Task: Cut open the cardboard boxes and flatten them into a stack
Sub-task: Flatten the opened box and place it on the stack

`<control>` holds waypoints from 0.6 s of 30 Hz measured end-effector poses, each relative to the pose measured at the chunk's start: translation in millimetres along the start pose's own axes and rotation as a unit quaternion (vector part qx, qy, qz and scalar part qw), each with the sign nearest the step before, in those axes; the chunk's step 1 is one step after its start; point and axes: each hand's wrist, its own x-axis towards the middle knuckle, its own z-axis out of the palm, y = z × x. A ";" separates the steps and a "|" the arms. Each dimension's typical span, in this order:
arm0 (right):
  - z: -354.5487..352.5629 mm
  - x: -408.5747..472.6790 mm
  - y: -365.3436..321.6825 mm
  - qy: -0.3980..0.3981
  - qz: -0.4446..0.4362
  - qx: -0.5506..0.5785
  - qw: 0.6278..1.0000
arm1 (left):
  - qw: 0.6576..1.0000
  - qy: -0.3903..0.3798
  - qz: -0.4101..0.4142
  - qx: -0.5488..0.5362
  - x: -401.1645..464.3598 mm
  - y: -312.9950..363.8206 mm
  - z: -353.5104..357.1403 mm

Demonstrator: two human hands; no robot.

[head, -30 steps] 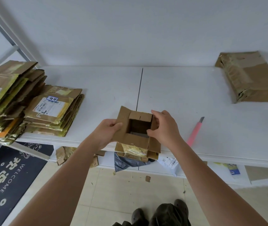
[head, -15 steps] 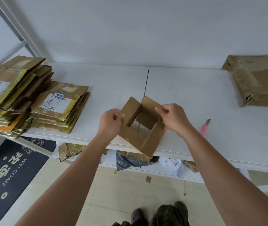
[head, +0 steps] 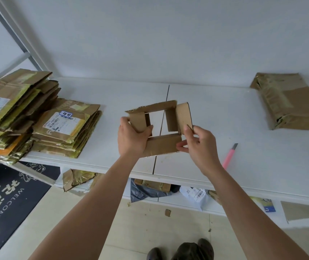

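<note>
Holding the small opened box [head: 159, 126] over the table [head: 112, 94], my left hand [head: 131, 139] gripping its left side and my right hand [head: 197, 145] pinching its right corner, I judge it ready to press flat, with flattened stacks [head: 37, 113] already done and one sealed box [head: 289, 102] left.

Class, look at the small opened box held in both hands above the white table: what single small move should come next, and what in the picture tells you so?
Probably press the two held sides together so the small box collapses flat. Both ends are open, the table shows through it, and the left hand and right hand grip opposite sides. The flattened stacks wait at left.
</note>
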 end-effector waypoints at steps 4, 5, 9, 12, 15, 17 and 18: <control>-9.9 0.1 17.1 -0.023 0.020 -0.004 1.000 | 0.982 -0.143 -0.034 -0.118 -5.3 -11.6 -5.3; -13.5 2.3 22.7 -0.027 0.021 -0.027 0.999 | 0.966 -0.182 -0.047 -0.175 -5.1 -15.8 -9.2; -27.3 6.1 46.2 -0.058 -0.050 -0.147 0.986 | 0.902 -0.265 -0.110 -0.324 4.4 -40.5 -34.3; -29.3 2.1 55.0 -0.107 -0.136 -0.130 0.976 | 0.845 -0.330 -0.162 -0.388 4.2 -66.9 -52.5; -24.3 -0.3 62.8 -0.163 -0.171 -0.146 0.961 | 0.797 -0.334 -0.228 -0.449 1.4 -91.3 -61.0; -17.8 -0.4 73.9 -0.190 -0.169 -0.212 0.944 | 0.798 -0.306 -0.261 -0.449 1.9 -101.8 -60.6; -14.5 -1.1 78.4 -0.205 -0.158 -0.234 0.937 | 0.816 -0.292 -0.269 -0.419 2.1 -104.3 -58.6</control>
